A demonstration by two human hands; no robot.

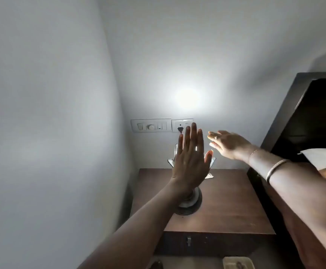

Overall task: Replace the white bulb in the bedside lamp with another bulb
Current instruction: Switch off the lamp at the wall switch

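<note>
The bedside lamp stands on a brown nightstand (226, 200); its round dark base (191, 203) shows below my left wrist, and clear petal-like pieces (213, 161) stick out on both sides of my hand. The bulb itself is hidden behind my left hand, but it is lit and throws a bright patch on the wall (187, 98). My left hand (189, 160) is held flat, fingers up and apart, in front of the lamp. My right hand (228, 143) reaches in from the right, open, fingers pointing left beside the lamp top. Neither hand holds anything.
A switch panel (151, 126) and a socket plate with a black plug (181, 126) are on the wall behind the lamp. A dark headboard (313, 113) rises at the right, with white paper (323, 158) on the bed. A woven object (238, 264) lies below the nightstand.
</note>
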